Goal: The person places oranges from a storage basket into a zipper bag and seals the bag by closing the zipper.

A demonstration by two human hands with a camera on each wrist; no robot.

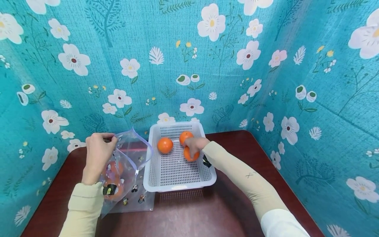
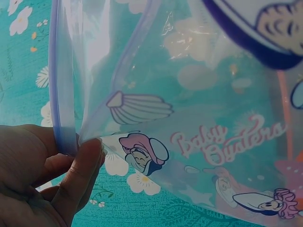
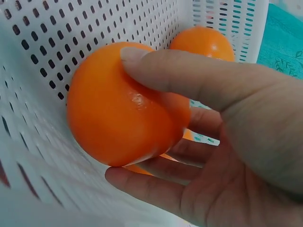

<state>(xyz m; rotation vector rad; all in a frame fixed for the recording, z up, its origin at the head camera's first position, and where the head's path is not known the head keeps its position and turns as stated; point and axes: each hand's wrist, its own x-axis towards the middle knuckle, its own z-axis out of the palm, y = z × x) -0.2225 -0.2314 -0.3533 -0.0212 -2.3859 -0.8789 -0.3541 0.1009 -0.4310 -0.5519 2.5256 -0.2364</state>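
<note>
My left hand (image 1: 99, 151) pinches the rim of a clear zip bag (image 2: 199, 104), printed with cartoon figures and the words "Baby Oysters". The bag's lavender-edged mouth gapes toward the basket, and several oranges (image 1: 116, 169) show through its lower part. Inside a white perforated plastic basket (image 1: 180, 187), my right hand (image 3: 227, 127) grips an orange (image 3: 113, 113), with the thumb across its top and the fingers curled round its far side and underneath. Two more oranges lie in the basket: one at the left (image 1: 165, 145), another behind my right hand (image 1: 185, 135).
A second clear printed bag (image 1: 142, 199) lies flat on the dark red-brown table (image 1: 183, 217), partly beneath the basket's left side. Teal flowered cloth (image 1: 165, 65) hangs behind the table and along its sides.
</note>
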